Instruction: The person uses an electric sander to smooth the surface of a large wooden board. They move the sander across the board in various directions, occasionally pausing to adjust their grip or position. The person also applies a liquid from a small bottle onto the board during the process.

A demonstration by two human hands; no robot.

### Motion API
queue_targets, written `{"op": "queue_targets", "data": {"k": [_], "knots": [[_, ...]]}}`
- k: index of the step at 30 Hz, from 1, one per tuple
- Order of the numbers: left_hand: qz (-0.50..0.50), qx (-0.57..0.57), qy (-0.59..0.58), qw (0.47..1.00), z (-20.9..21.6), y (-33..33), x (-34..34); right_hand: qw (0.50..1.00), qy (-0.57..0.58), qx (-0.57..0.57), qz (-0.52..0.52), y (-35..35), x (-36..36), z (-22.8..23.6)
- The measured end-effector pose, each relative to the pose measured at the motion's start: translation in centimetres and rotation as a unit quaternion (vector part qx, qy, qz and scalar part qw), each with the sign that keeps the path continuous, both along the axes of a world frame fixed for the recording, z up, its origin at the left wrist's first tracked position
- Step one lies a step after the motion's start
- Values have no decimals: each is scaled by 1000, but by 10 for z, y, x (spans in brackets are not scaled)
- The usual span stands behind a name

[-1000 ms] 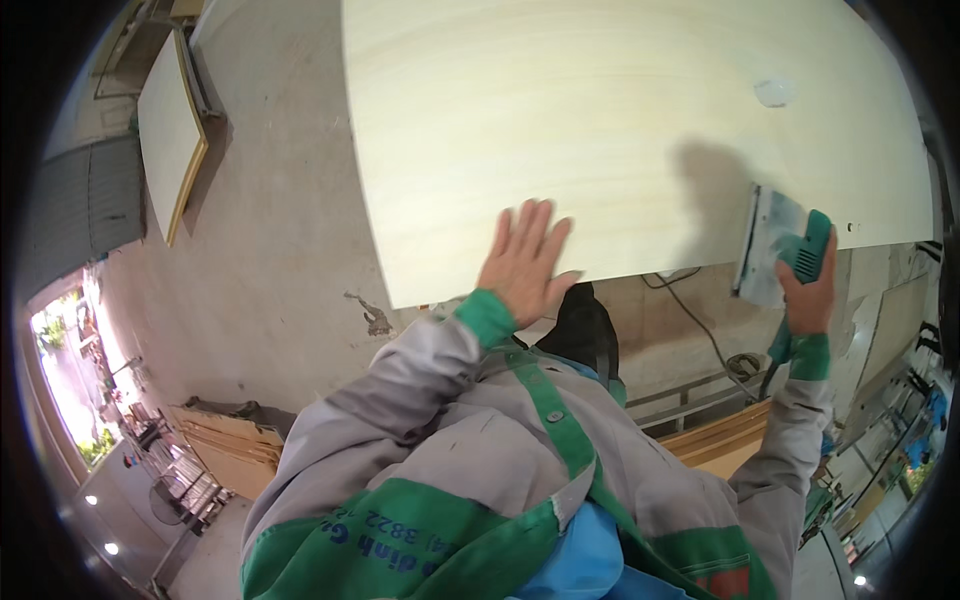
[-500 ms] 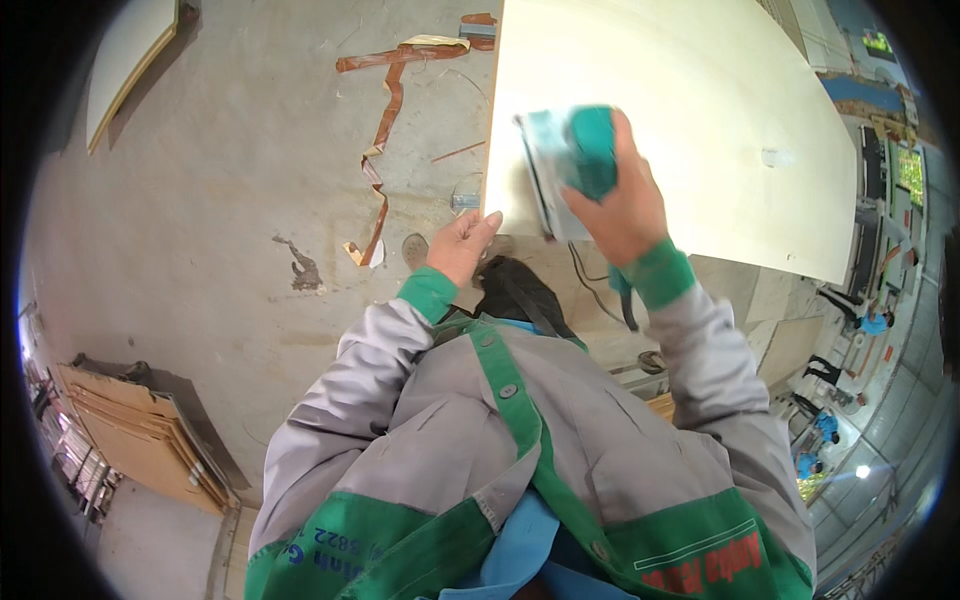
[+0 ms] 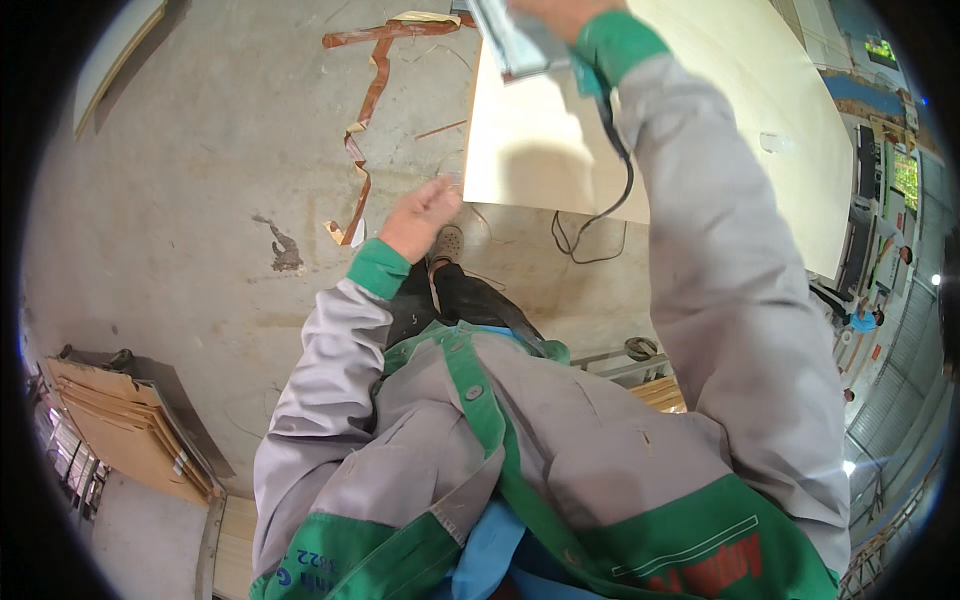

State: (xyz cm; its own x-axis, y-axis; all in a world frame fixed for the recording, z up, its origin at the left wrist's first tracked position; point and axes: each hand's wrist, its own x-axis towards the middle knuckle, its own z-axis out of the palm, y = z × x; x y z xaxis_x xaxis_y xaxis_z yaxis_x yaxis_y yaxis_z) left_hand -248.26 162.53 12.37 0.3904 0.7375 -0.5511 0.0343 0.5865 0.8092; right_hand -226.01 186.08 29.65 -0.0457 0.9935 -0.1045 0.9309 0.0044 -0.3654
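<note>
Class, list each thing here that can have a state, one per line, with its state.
Sander: gripped; running or off, cannot tell
Right hand: closed on the sander, partly out of frame
Board: lying flat
Left hand: beside the board's corner, contact unclear
Cord: slack, looped
Brown strip: crumpled, bent
Panels: stacked

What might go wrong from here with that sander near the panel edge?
The black cord drapes over the near edge of the pale panel and loops below, so it might snag. The power sander, in the right hand, is close to the panel's left edge and might slip or tip there. The brown strip on the floor could catch a foot.
</note>
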Motion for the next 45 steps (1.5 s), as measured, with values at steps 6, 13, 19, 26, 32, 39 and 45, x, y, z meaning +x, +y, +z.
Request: {"op": "queue_targets", "data": {"k": [6,13,19,26,32,39,45], "knots": [[263,268,67,925,92,35,-6,993,44,26,103,-175,-12,4],[-178,439,257,842,190,45,55,976,177,-93,91,-258,-15,6],[-164,470,292,817,169,189,61,992,79,-78,57,-125,-27,-3],[-217,480,281,802,172,230,58,995,69,-55,44,-92,-32,4],[-186,495,286,799,181,116,53,984,136,-115,24,-208,-42,2],[-188,540,232,787,173,59,192,983,147,-87,-64,-291,85,-16],[-298,499,228,781,179,61,343,982,151,-38,-109,-290,223,5]]}}
